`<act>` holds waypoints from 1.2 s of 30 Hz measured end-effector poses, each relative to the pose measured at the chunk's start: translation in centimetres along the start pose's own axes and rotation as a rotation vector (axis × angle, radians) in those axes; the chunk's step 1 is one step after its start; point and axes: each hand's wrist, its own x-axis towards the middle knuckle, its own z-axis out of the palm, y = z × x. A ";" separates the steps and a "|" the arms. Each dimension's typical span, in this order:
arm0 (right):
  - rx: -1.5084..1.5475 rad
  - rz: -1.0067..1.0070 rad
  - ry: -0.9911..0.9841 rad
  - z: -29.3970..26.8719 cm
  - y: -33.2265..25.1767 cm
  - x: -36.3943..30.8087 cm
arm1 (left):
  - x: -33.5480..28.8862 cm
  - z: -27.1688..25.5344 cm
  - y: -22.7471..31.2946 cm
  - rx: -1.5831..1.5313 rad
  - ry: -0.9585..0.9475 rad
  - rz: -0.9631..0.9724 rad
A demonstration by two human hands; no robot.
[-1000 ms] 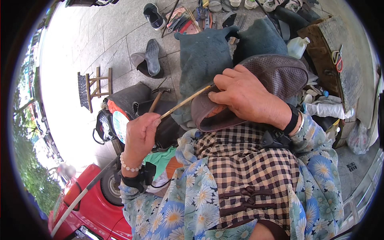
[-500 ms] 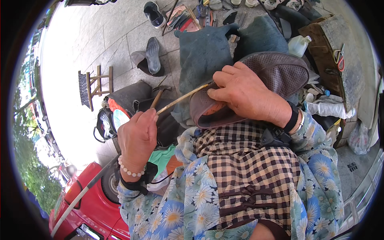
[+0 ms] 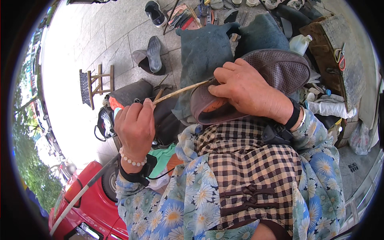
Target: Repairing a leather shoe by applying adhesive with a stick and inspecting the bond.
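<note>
A brown shoe [image 3: 280,70] with a perforated upper rests across my lap, its opening toward me and a patch of orange showing inside. My right hand [image 3: 248,88] is closed on the shoe's edge, thumb and fingers pinching the rim. Between my hands runs a thin, pale yellowish stick [image 3: 180,92]; its far tip meets the shoe's edge by my right thumb. Pinched round the stick's near end are the fingers of my left hand [image 3: 136,124]. Whether the tip touches the inside or only the rim, I cannot tell.
Dark green cloth [image 3: 204,52] covers my knees. A grey shoe sole [image 3: 153,54], a dark sneaker [image 3: 155,14] and a small folding stool [image 3: 96,84] stand on the paving. Scissors [image 3: 341,58] lie on a wooden box [image 3: 348,44] at right, beside a whitish jug [image 3: 299,44].
My left hand has shifted slightly away from me, bringing the stick to a flatter slant. My right hand keeps its grip on the shoe.
</note>
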 end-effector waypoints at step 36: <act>-0.004 0.015 0.018 0.1 0.0 0.0 | -0.6 -1.8 -2.1 -0.338 -0.179 -0.134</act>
